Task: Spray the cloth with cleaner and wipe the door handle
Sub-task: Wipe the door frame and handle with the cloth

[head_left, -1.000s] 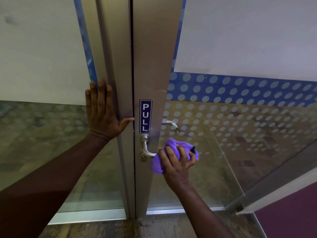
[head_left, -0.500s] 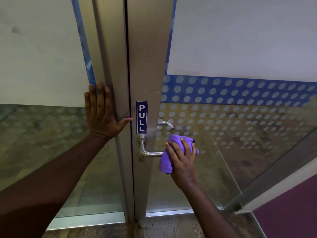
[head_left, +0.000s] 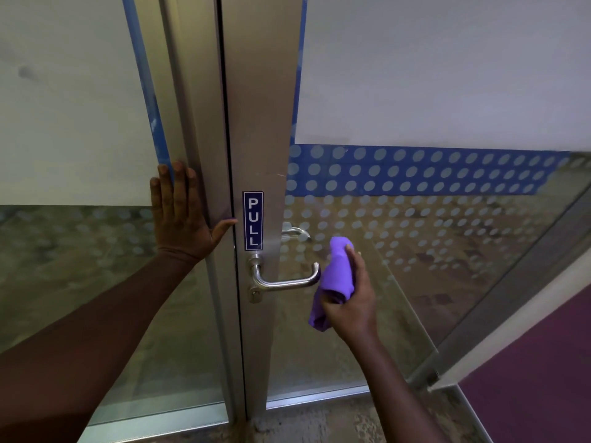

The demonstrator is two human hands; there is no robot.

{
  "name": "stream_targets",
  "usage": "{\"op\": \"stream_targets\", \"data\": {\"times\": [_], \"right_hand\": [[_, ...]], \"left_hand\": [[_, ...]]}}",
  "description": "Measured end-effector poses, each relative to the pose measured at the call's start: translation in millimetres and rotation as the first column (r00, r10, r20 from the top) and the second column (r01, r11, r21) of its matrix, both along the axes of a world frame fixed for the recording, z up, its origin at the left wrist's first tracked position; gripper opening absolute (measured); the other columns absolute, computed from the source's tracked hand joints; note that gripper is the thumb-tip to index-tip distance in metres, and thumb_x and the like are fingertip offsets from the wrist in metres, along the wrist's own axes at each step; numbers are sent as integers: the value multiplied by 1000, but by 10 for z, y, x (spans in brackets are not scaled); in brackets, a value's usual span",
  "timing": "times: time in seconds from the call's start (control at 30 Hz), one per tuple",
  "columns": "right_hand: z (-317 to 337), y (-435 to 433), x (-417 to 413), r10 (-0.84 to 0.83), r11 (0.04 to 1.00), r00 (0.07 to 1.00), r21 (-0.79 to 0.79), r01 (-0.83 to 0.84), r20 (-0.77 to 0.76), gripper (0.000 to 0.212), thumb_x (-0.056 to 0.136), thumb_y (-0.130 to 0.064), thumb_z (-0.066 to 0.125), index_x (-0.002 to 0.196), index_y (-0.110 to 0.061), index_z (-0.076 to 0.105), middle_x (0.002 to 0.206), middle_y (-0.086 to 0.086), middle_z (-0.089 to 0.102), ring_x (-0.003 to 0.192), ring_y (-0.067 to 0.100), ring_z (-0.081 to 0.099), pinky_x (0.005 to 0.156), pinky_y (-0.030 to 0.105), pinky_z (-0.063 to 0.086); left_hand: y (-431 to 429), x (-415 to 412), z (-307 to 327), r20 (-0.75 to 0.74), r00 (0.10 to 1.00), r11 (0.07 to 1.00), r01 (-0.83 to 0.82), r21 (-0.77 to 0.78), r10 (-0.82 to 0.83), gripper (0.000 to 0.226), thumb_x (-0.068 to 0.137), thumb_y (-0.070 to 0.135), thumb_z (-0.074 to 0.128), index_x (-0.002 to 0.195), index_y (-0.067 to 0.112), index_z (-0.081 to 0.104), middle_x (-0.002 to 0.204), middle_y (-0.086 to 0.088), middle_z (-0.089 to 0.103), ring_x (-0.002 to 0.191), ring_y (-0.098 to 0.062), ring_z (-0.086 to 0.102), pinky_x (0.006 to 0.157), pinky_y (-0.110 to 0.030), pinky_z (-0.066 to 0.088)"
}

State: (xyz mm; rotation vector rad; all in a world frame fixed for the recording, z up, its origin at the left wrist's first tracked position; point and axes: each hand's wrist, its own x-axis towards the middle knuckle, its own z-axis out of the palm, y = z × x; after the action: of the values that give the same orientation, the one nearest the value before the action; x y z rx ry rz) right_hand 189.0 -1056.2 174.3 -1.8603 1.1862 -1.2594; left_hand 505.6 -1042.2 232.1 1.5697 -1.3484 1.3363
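Glass door [head_left: 399,257] with metal frame: left hand [head_left: 182,215] flat and open against the frame, right hand [head_left: 351,298] gripping the cloth [head_left: 337,270] at the handle [head_left: 284,282] tip; wiping apparently under way.

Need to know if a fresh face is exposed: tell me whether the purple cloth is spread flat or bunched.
Bunched. The purple cloth is rolled into a wad in the right hand, with one end hanging below the palm.

Soft, even indoor light, faint glass reflections, wide-angle bending at edges.
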Motion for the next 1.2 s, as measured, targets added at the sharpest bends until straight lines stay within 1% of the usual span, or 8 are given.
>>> {"op": "stream_targets", "data": {"times": [0.13, 0.3, 0.6, 0.73, 0.93, 1.07, 1.13, 1.2], "right_hand": [[190, 97, -76, -35, 999, 993, -2, 35, 113, 91, 58, -15, 67, 141, -40, 37, 146, -24, 43, 125, -4, 48, 92, 9, 44], [221, 200, -177, 28, 995, 999, -99, -23, 46, 94, 61, -5, 67, 145, -29, 34, 153, -11, 39, 139, 13, 40, 110, 38, 41], [320, 452, -156, 6, 989, 950, -144, 42, 313, 71, 60, -16, 67, 127, -29, 47, 134, -12, 54, 123, 7, 54, 96, 14, 44], [367, 560, -129, -3, 970, 972, -235, 60, 235, 60, 56, -18, 66, 113, -28, 49, 125, 5, 49, 111, 6, 55, 88, 10, 43], [477, 747, -8, 23, 976, 974, -215, 27, 226, 49, 59, -20, 66, 103, -37, 53, 102, -7, 61, 90, 7, 62, 76, 13, 47], [501, 852, 80, -34, 995, 905, -75, 73, 425, 33, 62, -19, 68, 88, -38, 60, 80, -15, 68, 70, 1, 62, 67, 15, 49], [510, 891, 103, -44, 998, 853, -13, 60, 519, 35, 64, -11, 67, 89, -35, 63, 78, -12, 69, 70, 4, 63, 68, 19, 51], [524, 952, 115, -51, 999, 812, 34, 38, 582, 34, 64, -9, 68, 92, -27, 63, 80, -9, 71, 73, 7, 65, 70, 23, 53]], "left_hand": [[16, 4, 8, -7, 1000, 1000, -13, 22, 13, 108, 83, 67, 55, 151, 2, 2, 162, -10, -13, 149, -29, -8, 121, -49, 5], [77, -42, 25, -50, 999, 998, -20, 54, 23, 98, 87, 63, 53, 144, -10, 22, 146, -35, 31, 149, -29, -7, 121, -49, 5], [261, -134, 107, -148, 985, 984, 105, 142, -84, 89, 93, 61, 40, 147, -7, 17, 152, -32, 22, 145, -42, 11, 121, -50, 5], [356, -204, 169, -187, 971, 976, 174, 130, -148, 85, 94, 55, 46, 147, -6, 20, 153, -31, 22, 143, -46, 17, 120, -52, 9], [533, -371, 209, -221, 935, 942, 310, 124, -279, 67, 95, 42, 49, 139, -7, 40, 146, -28, 39, 139, -40, 31, 117, -49, 22], [640, -550, 221, -400, 826, 834, 506, 218, -397, 56, 96, 40, 44, 133, -2, 50, 130, -22, 57, 121, -35, 52, 101, -40, 39], [697, -661, 220, -630, 649, 697, 680, 229, -426, 52, 95, 42, 44, 130, 5, 54, 120, -15, 63, 110, -27, 59, 94, -33, 44], [760, -771, 206, -815, 424, 536, 827, 171, -395, 50, 95, 44, 46, 128, 9, 57, 117, -11, 67, 107, -22, 62, 92, -40, 50]]}}
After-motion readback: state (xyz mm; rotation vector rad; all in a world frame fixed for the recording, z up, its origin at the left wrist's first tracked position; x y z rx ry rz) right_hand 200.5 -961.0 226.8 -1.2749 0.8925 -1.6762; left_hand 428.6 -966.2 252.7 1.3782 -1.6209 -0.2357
